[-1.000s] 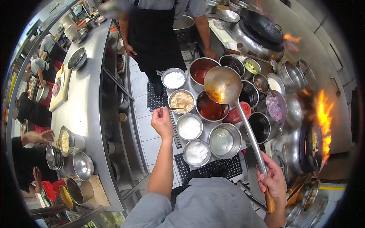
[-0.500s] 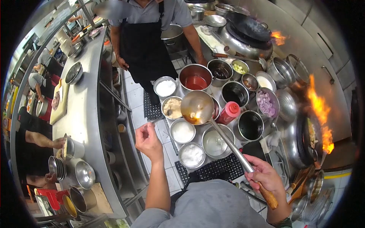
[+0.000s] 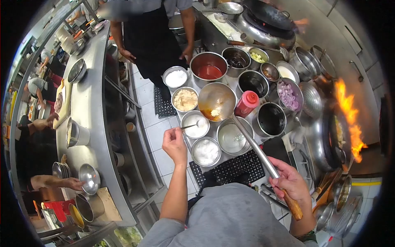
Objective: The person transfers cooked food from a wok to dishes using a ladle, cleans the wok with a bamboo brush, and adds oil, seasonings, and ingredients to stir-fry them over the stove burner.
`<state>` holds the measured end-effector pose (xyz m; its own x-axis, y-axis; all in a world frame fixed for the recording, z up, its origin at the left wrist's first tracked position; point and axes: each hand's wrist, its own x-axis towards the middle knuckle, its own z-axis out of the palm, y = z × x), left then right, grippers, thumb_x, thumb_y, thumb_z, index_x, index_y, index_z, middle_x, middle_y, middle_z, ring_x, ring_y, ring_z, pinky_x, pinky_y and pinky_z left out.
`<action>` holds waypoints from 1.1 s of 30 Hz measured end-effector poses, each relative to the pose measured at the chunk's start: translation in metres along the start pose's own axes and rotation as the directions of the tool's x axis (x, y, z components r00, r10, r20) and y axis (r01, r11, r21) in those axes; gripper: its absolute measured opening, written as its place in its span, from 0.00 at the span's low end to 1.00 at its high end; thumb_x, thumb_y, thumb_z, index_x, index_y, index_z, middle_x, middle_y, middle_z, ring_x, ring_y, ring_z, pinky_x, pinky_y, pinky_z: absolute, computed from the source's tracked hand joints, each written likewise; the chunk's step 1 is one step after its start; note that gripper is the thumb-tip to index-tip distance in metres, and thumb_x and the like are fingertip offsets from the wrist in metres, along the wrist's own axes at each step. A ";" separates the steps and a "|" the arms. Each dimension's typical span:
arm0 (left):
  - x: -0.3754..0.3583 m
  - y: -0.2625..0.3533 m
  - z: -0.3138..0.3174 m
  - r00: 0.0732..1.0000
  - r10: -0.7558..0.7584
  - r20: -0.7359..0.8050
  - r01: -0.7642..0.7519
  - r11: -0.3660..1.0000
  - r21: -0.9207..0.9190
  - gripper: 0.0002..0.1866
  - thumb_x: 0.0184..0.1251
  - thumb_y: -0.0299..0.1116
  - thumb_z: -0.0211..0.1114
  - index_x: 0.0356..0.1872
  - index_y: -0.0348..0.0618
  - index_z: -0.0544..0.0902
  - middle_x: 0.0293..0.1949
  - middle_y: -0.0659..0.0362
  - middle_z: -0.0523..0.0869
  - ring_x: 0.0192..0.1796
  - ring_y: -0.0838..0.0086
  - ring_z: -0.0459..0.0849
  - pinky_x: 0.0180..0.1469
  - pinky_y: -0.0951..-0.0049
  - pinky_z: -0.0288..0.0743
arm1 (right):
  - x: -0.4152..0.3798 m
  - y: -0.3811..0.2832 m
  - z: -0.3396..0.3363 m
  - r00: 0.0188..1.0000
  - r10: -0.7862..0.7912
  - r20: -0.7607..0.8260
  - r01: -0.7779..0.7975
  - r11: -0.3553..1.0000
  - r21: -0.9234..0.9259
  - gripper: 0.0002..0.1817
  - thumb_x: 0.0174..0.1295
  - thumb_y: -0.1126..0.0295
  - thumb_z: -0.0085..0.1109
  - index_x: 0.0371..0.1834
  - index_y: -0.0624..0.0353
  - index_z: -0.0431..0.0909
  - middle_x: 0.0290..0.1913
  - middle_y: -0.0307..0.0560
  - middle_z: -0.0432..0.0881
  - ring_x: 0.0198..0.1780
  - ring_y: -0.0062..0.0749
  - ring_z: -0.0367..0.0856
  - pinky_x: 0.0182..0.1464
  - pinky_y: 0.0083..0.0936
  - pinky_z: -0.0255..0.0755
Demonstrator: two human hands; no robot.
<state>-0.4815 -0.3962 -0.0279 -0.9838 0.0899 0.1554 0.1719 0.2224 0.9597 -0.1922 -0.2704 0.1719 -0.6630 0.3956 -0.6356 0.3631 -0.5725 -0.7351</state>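
My left hand (image 3: 175, 145) pinches the handle of a small spoon (image 3: 200, 123), whose bowl is over the white granules (image 3: 192, 132) in a metal pot. My right hand (image 3: 291, 183) is wrapped round the wooden-ended handle of a large ladle (image 3: 220, 96). The ladle's bowl, with brown liquid and a pale lump in it, is above the cluster of pots. Just left of that bowl stands a pot of beige paste (image 3: 185, 100), and a red squeeze bottle (image 3: 247, 103) is on its right. Closer to me are a pot of clear liquid (image 3: 232, 138) and a pot of white powder (image 3: 205, 152).
Flames (image 3: 347, 113) rise beside a wok (image 3: 329, 142) on the right. A person in a black apron (image 3: 144, 45) stands across from me. Pots of red sauce (image 3: 208, 72), dark liquid (image 3: 271, 122) and chopped onion (image 3: 288, 94) crowd the surface. A steel counter (image 3: 96, 123) runs along the left.
My left hand has moved down and right, and a spoon now shows in it over the granules. The ladle stays above the pots. The apron-wearer's arm has drawn back from the stove side.
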 end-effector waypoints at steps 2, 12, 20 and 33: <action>0.006 -0.017 0.001 0.995 -0.066 -0.072 0.051 0.979 -0.199 0.07 0.63 0.27 0.63 0.29 0.33 0.79 0.23 0.58 0.84 0.27 0.78 0.82 0.33 0.77 0.76 | -0.004 0.003 -0.005 0.999 -0.018 0.041 0.018 1.000 -0.001 0.34 0.58 0.82 0.52 0.71 0.59 0.57 0.24 0.38 0.71 0.15 0.16 0.66 0.16 0.15 0.62; -0.014 0.059 -0.043 0.979 -0.149 -0.142 0.057 0.858 -0.510 0.06 0.65 0.27 0.62 0.31 0.37 0.76 0.28 0.61 0.81 0.29 0.79 0.81 0.37 0.79 0.80 | -0.028 0.013 -0.037 0.997 -0.025 0.079 0.031 0.997 -0.077 0.34 0.58 0.81 0.53 0.70 0.63 0.57 0.29 0.43 0.75 0.15 0.16 0.69 0.13 0.12 0.63; -0.095 0.046 -0.031 0.976 0.209 -0.056 -0.204 0.976 0.076 0.05 0.60 0.27 0.66 0.29 0.34 0.82 0.24 0.56 0.85 0.26 0.77 0.82 0.32 0.76 0.75 | -0.050 0.020 -0.070 0.974 0.026 0.227 -0.027 1.000 0.004 0.33 0.61 0.79 0.52 0.71 0.62 0.55 0.26 0.38 0.72 0.16 0.16 0.69 0.16 0.13 0.64; -0.091 -0.018 -0.028 0.972 -0.180 -0.153 0.130 0.948 -0.290 0.06 0.64 0.26 0.63 0.31 0.34 0.77 0.25 0.58 0.81 0.28 0.77 0.82 0.33 0.78 0.79 | -0.071 0.031 -0.092 0.991 0.003 0.134 0.002 0.999 -0.033 0.34 0.60 0.81 0.52 0.71 0.63 0.54 0.24 0.38 0.71 0.16 0.15 0.68 0.16 0.13 0.62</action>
<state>-0.3963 -0.4361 -0.0530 -0.9947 -0.1016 0.0139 0.0200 -0.0591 0.9981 -0.0738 -0.2494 0.1725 -0.7439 0.2939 -0.6002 0.3832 -0.5481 -0.7434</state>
